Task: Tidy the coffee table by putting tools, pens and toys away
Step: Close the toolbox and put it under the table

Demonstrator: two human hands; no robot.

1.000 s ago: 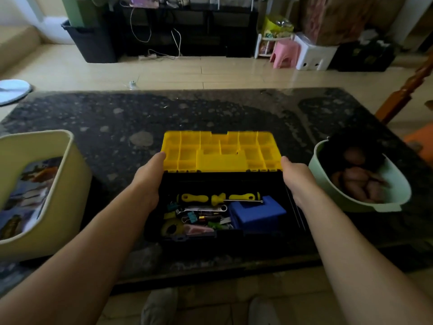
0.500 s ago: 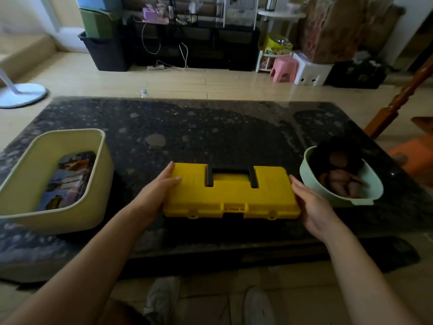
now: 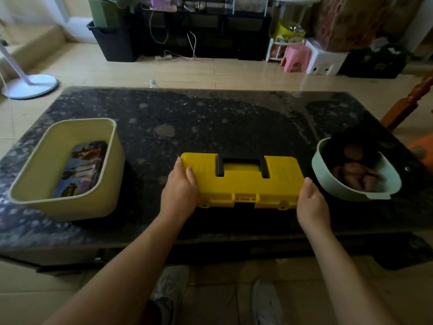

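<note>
A yellow toolbox with a black handle lies closed near the front edge of the dark stone coffee table. My left hand rests on the lid's left end with the fingers lying flat on top. My right hand touches the lid's right end with straight fingers. The tools inside are hidden by the lid.
A cream rectangular bin holding a printed box stands at the left of the table. A pale green bowl with dark and brownish items sits right of the toolbox. A wooden chair post rises at the far right. A fan base stands on the floor.
The toolbox lid came down from upright to closed, covering the tools. Both hands followed it and now sit at its two ends. The view tilted up a little.
</note>
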